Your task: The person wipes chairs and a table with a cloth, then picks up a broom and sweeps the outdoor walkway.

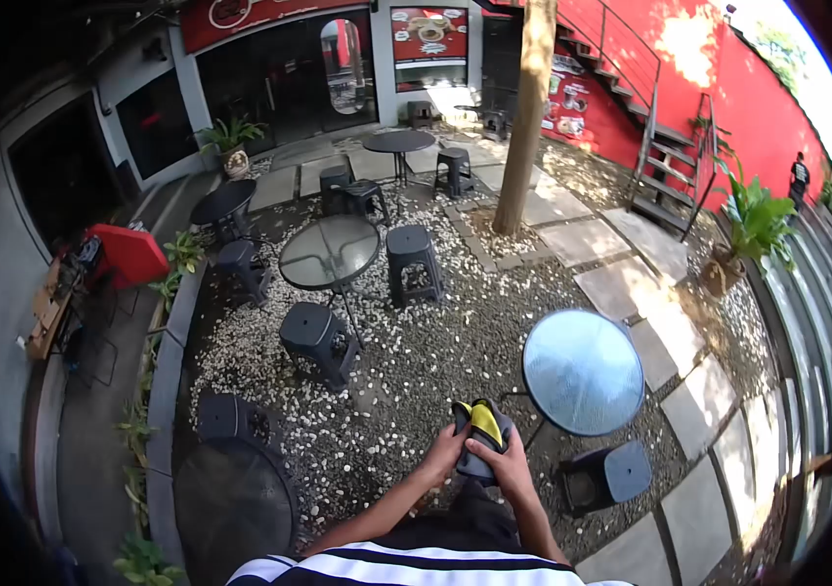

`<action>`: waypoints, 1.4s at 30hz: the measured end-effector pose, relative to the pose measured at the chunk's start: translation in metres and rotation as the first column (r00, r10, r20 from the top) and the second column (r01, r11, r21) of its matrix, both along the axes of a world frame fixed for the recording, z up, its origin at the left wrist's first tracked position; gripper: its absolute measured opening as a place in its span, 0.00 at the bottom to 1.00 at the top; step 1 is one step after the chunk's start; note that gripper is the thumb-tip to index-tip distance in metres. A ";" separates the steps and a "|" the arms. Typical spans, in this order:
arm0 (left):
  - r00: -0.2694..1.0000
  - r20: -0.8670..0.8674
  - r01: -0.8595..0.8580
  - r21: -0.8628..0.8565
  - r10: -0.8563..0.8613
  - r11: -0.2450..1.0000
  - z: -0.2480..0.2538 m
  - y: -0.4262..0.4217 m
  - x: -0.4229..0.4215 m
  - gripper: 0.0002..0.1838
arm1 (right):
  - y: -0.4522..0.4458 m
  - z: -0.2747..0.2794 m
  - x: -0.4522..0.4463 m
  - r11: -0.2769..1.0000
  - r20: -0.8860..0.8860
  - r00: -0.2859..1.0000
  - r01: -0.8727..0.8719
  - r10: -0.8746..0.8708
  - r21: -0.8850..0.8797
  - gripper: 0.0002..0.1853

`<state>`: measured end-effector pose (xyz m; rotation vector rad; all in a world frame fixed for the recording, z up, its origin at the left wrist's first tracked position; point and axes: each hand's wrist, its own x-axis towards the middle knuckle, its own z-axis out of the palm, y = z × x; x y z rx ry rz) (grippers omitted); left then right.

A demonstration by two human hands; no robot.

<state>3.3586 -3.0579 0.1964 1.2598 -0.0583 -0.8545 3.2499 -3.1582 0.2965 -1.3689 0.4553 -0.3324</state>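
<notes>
A grey and yellow cloth (485, 426) is bunched up between my two hands, low in the middle of the head view. My left hand (444, 451) grips its left side, with the fingers partly hidden by the folds. On the right side my right hand (506, 461) is closed round the cloth, its thumb lying across the front. Dark trousers and a striped top show just below the cloth. Nearest to my hands is a round blue-topped glass table (583, 372), a little to the right.
A dark stool (628, 472) stands right of my hands. Further off are a glass table (329, 252), several stools, a tree trunk (525, 117), potted plants and metal stairs (668, 171). A dark round table (235, 513) is lower left. A person (799, 180) stands far right.
</notes>
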 end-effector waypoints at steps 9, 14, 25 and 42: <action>0.993 0.116 0.021 0.032 -0.024 0.999 0.078 -0.173 0.143 0.24 | -0.209 0.047 0.150 0.984 -0.032 0.985 -0.174 0.172 -0.048 0.36; 0.973 0.026 0.223 0.161 -0.230 0.961 0.058 -0.255 0.204 0.26 | -0.274 0.032 0.199 1.000 -0.028 0.999 -0.019 0.019 -0.024 0.35; 0.647 0.100 0.742 0.144 -0.756 0.655 0.039 -0.441 0.322 0.24 | -0.364 0.004 0.267 0.770 -0.130 0.759 0.625 -0.638 -0.129 0.34; 0.335 0.005 0.941 -0.049 -0.942 0.334 0.034 -0.541 0.340 0.19 | -0.383 0.020 0.294 0.455 -0.166 0.424 0.843 -0.890 -0.287 0.43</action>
